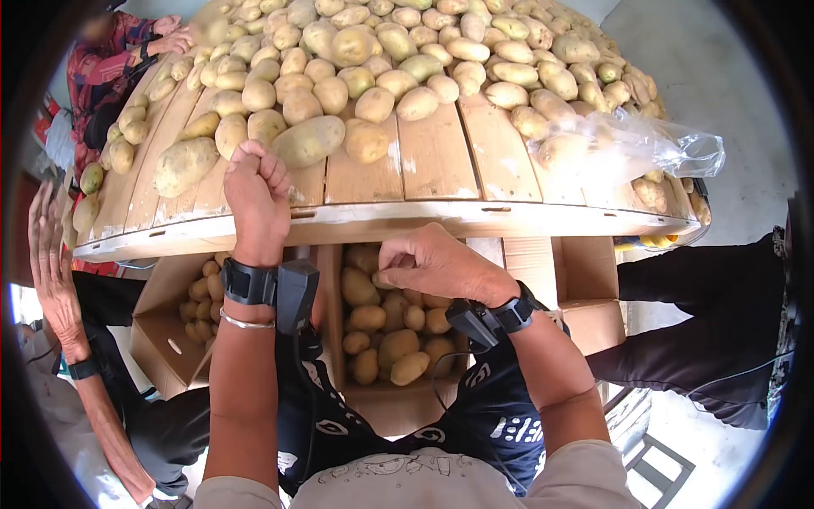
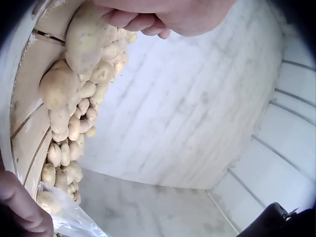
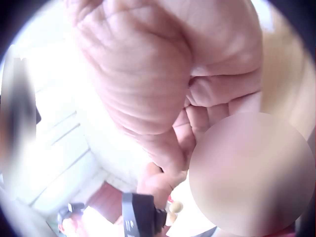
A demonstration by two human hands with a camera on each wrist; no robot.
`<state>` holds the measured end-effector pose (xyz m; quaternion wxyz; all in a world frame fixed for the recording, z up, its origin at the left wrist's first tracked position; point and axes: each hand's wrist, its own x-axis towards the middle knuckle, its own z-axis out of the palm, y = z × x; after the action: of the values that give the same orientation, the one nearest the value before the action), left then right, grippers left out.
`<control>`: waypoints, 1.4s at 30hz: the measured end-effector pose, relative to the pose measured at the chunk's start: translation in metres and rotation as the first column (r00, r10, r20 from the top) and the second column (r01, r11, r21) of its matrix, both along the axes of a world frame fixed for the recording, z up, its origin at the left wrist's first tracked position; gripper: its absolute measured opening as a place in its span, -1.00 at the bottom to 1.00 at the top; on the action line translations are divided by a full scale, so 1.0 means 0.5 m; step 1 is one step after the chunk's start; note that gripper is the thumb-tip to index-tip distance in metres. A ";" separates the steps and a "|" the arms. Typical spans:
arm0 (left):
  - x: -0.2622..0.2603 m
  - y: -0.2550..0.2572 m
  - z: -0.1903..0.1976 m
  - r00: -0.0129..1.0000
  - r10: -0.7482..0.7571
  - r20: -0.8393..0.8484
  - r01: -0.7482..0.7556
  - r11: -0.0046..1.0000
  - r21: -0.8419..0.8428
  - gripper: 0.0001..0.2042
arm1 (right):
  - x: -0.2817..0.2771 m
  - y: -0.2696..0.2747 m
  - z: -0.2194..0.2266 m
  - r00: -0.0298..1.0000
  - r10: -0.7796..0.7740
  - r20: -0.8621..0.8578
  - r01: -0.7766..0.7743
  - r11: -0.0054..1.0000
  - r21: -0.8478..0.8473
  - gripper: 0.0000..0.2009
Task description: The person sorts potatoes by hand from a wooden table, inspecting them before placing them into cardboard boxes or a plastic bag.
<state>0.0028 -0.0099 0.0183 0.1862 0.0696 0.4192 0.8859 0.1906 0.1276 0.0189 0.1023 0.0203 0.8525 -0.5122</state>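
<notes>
The left hand (image 1: 257, 199) is raised at the table's near edge with its fingers curled, beside a large long potato (image 1: 309, 142); no object shows in it. In the left wrist view the curled fingers (image 2: 143, 22) are next to that large potato (image 2: 84, 42). My right hand (image 1: 445, 265) is over an open cardboard box of potatoes (image 1: 394, 327), its fingers bent downward. Close to its fingertips is a pale potato, and whether they hold it is unclear. In the right wrist view the palm and bent fingers of the right hand (image 3: 163, 74) fill the upper part.
A wooden table (image 1: 437, 157) bears a large heap of potatoes (image 1: 352, 47). A clear plastic bag (image 1: 627, 148) lies at its right. Another potato box (image 1: 165, 339) stands at the left, an open carton (image 1: 589, 297) at the right. Other people are at both sides.
</notes>
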 end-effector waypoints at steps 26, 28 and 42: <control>-0.013 0.036 -0.004 0.556 -0.499 -0.664 -0.710 0.129 -0.692 -0.40 | -0.082 0.075 -0.015 0.724 -0.642 -0.252 0.429 0.705 -0.564 -0.84; -0.015 0.033 -0.016 0.557 -0.456 -0.694 -0.662 0.260 -0.703 -0.43 | -0.113 0.070 -0.023 0.692 -0.629 -0.355 0.508 0.773 -0.380 -0.75; 0.002 0.013 -0.011 0.514 -0.543 -0.664 -0.374 0.555 -0.743 -0.51 | -0.169 0.050 -0.032 0.762 -0.355 -0.541 0.517 0.837 0.178 -0.62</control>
<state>0.0039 -0.0034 0.0130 0.0148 0.4215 0.8093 0.4087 0.1060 0.1528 0.0029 -0.2440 0.1073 0.8916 -0.3660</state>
